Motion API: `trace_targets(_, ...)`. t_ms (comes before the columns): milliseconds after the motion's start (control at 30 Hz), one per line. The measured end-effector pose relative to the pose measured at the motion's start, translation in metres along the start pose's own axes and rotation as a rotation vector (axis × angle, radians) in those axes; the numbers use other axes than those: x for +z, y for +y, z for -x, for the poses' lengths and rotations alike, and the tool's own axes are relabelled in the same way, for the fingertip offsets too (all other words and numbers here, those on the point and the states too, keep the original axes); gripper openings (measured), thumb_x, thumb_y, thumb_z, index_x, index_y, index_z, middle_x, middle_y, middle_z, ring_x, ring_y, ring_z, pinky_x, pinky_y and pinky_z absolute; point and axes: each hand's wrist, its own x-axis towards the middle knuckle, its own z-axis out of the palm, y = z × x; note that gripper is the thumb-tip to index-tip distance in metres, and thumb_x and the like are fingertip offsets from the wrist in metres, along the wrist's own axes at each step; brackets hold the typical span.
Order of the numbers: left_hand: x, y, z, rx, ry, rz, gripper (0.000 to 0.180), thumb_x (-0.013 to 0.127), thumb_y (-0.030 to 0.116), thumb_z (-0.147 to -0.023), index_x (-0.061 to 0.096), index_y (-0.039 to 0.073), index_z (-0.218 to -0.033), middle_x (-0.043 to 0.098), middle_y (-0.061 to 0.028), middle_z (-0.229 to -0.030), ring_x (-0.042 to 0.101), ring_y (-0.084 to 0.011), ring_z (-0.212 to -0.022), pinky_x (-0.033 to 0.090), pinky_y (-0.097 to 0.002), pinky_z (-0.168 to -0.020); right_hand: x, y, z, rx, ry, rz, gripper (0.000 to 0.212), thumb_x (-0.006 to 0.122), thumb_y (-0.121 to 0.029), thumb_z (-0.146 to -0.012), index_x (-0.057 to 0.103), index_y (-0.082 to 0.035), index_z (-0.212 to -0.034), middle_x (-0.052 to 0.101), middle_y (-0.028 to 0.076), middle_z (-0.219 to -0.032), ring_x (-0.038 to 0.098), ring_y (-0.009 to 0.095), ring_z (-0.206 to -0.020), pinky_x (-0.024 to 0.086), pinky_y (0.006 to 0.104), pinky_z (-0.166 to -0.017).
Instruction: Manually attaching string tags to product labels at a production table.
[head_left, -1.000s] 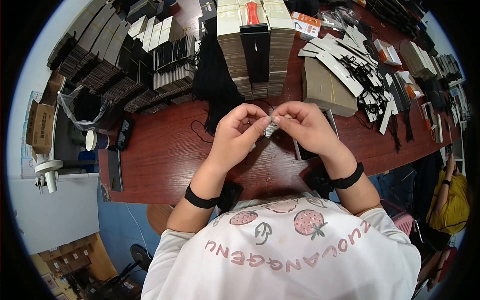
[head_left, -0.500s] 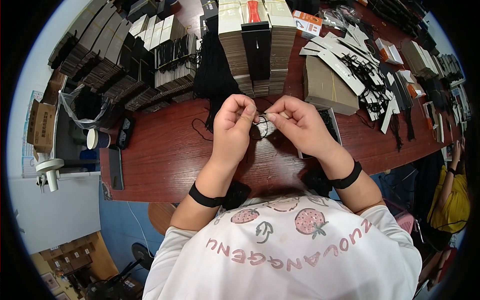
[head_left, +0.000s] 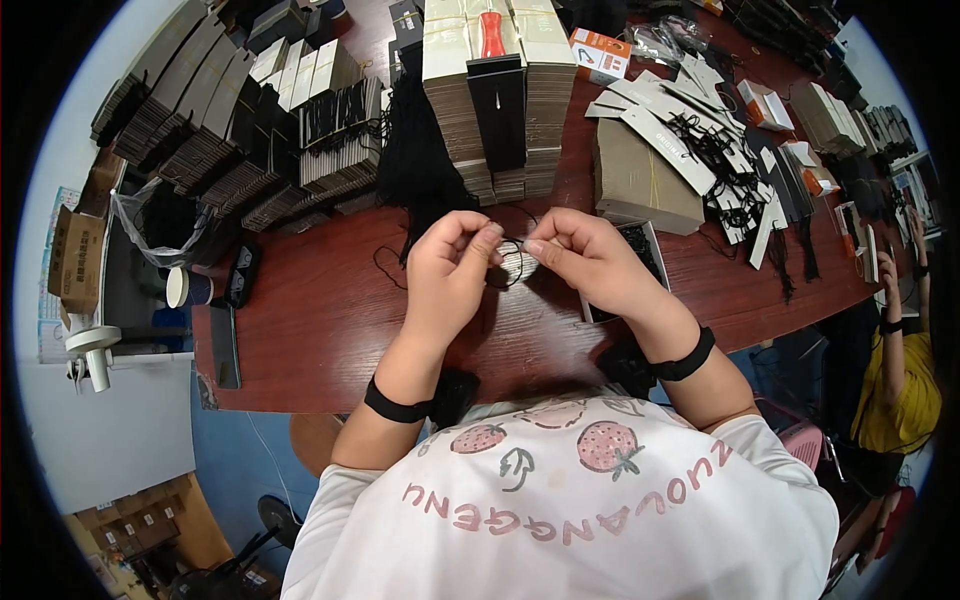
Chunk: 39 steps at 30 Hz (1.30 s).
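Note:
Both my hands meet in front of me above the dark red table (head_left: 330, 335), pinching a thin black cord (head_left: 517, 268). My left hand (head_left: 447, 275) closes thumb against fingers on one part of it. A little to the right, my right hand (head_left: 590, 262) grips another part between thumb and forefinger. Between and below the fingertips the cord hangs in a small loop, and a loose length curls out left of my left hand. Beyond the hands lies a thick bundle of black cords (head_left: 415, 150). Whether there is a knot is too small to tell.
Tall stacks of tags (head_left: 455, 120) stand ahead, with a red-handled tool (head_left: 491, 35) on top. Banded card stacks (head_left: 185, 100) fill the back left. Rightward are a brown block of cards (head_left: 640, 190), scattered corded tags (head_left: 690, 130) and an open box (head_left: 655, 250). A yellow-clad person (head_left: 905, 385) sits far right.
My hands have come slightly lower and left in the picture, as has the whole scene. The cord stays pinched, and its loop shows more clearly between my fingertips.

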Motion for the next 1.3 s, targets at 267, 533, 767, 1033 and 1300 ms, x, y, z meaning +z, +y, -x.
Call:
trace_targets(267,0.004,0.004,-0.002,-0.039,0.086,0.082,0.008,0.053,0.008,-0.093,0.055,0.002,-0.087,0.056,-0.0008,-0.079,0.052,-0.0072,-0.070,0.043,-0.0206,-0.065,0.000,-0.009,0.008,-0.147,0.021,0.222,0.012,0.057,-0.012,-0.089,0.054,-0.002,-0.083,0.049,-0.001,-0.064,0.043,0.006,-0.062,0.038,0.0248,-0.055)
trace_targets(533,-0.010,-0.002,-0.006,-0.185,0.030,0.154,0.017,0.049,0.017,-0.096,0.058,0.004,-0.092,0.057,-0.0011,-0.079,0.054,-0.0079,-0.069,0.042,-0.0206,-0.062,-0.026,-0.017,0.014,0.041,0.010,0.135,0.010,0.058,-0.010,-0.089,0.057,-0.002,-0.085,0.047,-0.008,-0.063,0.040,0.000,-0.057,0.032,0.0183,-0.050)
trace_targets(767,-0.010,-0.004,-0.005,-0.208,-0.021,-0.051,0.016,0.066,0.011,-0.084,0.062,0.001,-0.096,0.060,-0.0009,-0.080,0.053,-0.0045,-0.065,0.042,-0.0179,-0.058,-0.051,-0.029,0.017,0.112,0.120,-0.151,0.011,0.058,-0.012,-0.088,0.058,-0.001,-0.088,0.058,0.003,-0.063,0.054,0.008,-0.051,0.039,0.0185,-0.043)
trace_targets(1033,0.002,-0.007,0.001,0.037,-0.337,-0.811,0.025,0.073,0.012,-0.074,0.065,0.002,-0.095,0.060,-0.0094,-0.083,0.055,-0.0172,-0.061,0.046,-0.0277,-0.059,-0.066,-0.029,0.020,0.085,0.135,-0.254,0.011,0.057,-0.013,-0.090,0.058,-0.003,-0.088,0.061,0.005,-0.071,0.059,0.009,-0.057,0.042,0.0174,-0.046)
trace_targets(1300,0.026,0.028,-0.006,0.311,-0.378,-0.331,0.052,0.067,0.024,-0.083,0.045,0.000,-0.124,0.053,-0.0202,-0.117,0.053,-0.0318,-0.107,0.045,-0.0367,-0.086,-0.030,-0.030,0.016,-0.057,-0.139,0.485,0.012,0.063,-0.010,-0.078,0.065,-0.001,-0.085,0.064,0.012,-0.072,0.062,0.020,-0.065,0.047,0.0308,-0.062)
